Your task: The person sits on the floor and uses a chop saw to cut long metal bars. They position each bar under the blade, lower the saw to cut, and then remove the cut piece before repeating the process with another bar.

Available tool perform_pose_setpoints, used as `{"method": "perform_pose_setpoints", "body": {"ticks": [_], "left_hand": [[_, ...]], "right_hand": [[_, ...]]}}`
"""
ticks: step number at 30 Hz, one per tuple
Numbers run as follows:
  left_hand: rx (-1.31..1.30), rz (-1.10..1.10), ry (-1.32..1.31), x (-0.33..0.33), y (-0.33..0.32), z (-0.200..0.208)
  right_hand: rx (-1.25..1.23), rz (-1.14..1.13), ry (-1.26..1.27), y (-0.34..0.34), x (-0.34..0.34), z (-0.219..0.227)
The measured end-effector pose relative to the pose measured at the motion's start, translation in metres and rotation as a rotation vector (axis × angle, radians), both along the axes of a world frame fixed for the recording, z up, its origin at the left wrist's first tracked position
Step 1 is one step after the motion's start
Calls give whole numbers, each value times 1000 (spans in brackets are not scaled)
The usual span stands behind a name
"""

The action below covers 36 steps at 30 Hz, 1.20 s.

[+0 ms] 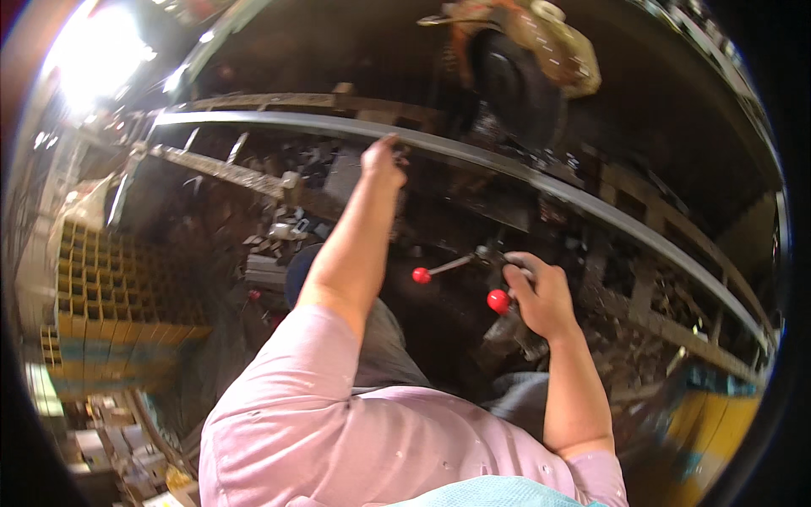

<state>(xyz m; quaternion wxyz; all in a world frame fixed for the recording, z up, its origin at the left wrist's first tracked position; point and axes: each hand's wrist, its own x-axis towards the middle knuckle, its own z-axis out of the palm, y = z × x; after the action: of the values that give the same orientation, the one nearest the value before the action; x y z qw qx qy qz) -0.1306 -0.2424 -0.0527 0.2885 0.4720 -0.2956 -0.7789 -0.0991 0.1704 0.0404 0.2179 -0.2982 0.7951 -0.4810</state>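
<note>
A long, light grey metal bar (473, 155) runs across the machine, from the far left down to the right. My left hand (384, 160) is stretched forward, its fingers closed on the bar's near edge. Closer to me, my right hand (541, 294) is curled round a lever handle whose spokes end in balls. One red ball knob (498, 301) shows beside my right fingers. A second red ball knob (421, 275) is on a spoke (452, 264) pointing left. The spoke under my right palm is mostly hidden. Beyond the bar stands a cut-off saw's dark round blade (515, 80).
Rusty rails (224, 169) support the bar at left and continue to the right. Offcuts and scrap (296, 221) lie below the left part. Stacked yellow square tubes (114, 287) stand at my left, and more yellow stock (710, 427) at lower right. A bright light shines at upper left.
</note>
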Motion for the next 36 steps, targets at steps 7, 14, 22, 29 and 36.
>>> {"method": "perform_pose_setpoints", "body": {"ticks": [7,14,22,29,36], "left_hand": [[-38,16,93,16,5,47],[-50,-47,501,90,17,84],[-91,-182,175,163,35,60],[40,-353,582,181,77,45],[-6,-62,756,210,17,55]], "right_hand": [[-68,12,-38,3,-2,-2],[-176,87,289,6,20,37],[-113,311,846,-49,73,155],[768,380,808,-146,73,131],[755,344,608,-134,60,102]]}}
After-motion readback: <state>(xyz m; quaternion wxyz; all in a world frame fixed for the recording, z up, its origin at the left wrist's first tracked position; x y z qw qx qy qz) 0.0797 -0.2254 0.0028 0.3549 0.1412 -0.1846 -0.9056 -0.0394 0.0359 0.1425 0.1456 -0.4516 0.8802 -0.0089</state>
